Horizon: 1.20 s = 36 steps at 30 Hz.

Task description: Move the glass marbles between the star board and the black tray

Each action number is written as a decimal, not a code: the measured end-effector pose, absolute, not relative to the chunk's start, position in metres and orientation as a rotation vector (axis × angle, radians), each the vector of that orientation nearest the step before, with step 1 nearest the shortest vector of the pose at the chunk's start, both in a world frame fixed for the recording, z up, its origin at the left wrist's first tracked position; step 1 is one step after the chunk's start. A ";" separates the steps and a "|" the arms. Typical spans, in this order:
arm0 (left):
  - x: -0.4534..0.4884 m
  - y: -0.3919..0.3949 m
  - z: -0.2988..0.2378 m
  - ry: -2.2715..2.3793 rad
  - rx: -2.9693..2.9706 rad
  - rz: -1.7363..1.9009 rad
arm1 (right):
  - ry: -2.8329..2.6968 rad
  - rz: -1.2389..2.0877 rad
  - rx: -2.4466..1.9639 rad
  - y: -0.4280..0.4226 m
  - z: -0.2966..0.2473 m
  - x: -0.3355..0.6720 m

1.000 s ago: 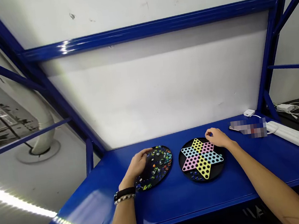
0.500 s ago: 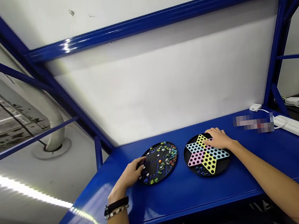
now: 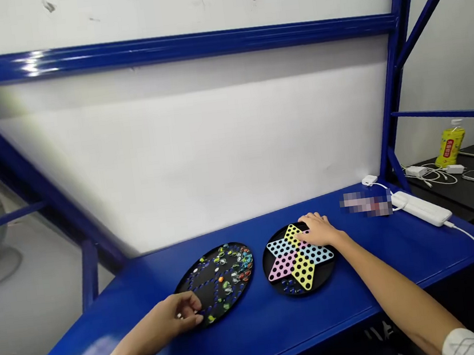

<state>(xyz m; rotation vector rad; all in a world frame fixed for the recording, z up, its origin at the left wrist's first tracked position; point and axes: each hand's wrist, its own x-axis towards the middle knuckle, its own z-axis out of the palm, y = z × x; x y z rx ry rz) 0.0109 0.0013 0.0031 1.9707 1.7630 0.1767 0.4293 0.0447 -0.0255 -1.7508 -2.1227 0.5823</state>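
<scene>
A round black tray [image 3: 206,274] with many coloured glass marbles [image 3: 244,266] lies on the left; its marbles crowd the right side. Over its near left rim, my left hand [image 3: 170,318] has its fingers curled in and thumb close to them; whatever they hold, if anything, is hidden. To the right sits a round black Chinese checkers board [image 3: 327,274] with a holed star [image 3: 304,273] in yellow, pink and light blue. Several dark blue marbles [image 3: 291,286] rest in its near section. My right hand [image 3: 317,229] lies open across the board's far right edge, thumb on the star.
Both boards are on a blue tabletop [image 3: 265,335] framed by blue metal bars [image 3: 186,46] and a white wall panel. At the right end are a white power strip [image 3: 422,208], its cable and a small white adapter [image 3: 369,180]. A yellow bottle [image 3: 449,144] stands on a dark table beyond.
The view has turned to the right and levelled. My left hand has shifted to the tray's near left edge, its fingers now curled. My right hand stays on the star board.
</scene>
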 end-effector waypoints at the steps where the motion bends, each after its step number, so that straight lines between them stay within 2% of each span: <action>1: 0.011 -0.001 0.006 1.731 1.957 0.164 | -2.121 0.583 -1.752 0.044 -0.025 0.429; 10: 0.031 -0.015 0.028 1.702 1.929 0.161 | -2.150 0.552 -1.746 0.046 -0.031 0.431; 14: 0.060 -0.024 0.047 1.647 2.024 0.410 | -2.151 0.541 -1.749 0.047 -0.033 0.431; 17: 0.106 -0.035 0.055 1.416 2.103 0.586 | -2.157 0.540 -1.759 0.046 -0.032 0.431; 21: 0.164 -0.044 0.037 1.133 2.199 0.565 | -2.161 0.543 -1.763 0.043 -0.031 0.431; 27: 0.182 -0.049 0.019 1.111 2.323 0.504 | -2.158 0.529 -1.755 0.046 -0.042 0.432; 30: 0.159 -0.043 0.030 1.232 2.361 0.566 | -2.160 0.530 -1.743 0.048 -0.047 0.433; 33: 0.115 -0.031 0.034 1.611 2.261 0.696 | -2.180 0.542 -1.752 0.048 -0.046 0.434; 36: 0.070 -0.021 0.027 1.898 2.118 0.461 | -2.198 0.545 -1.774 0.047 -0.043 0.434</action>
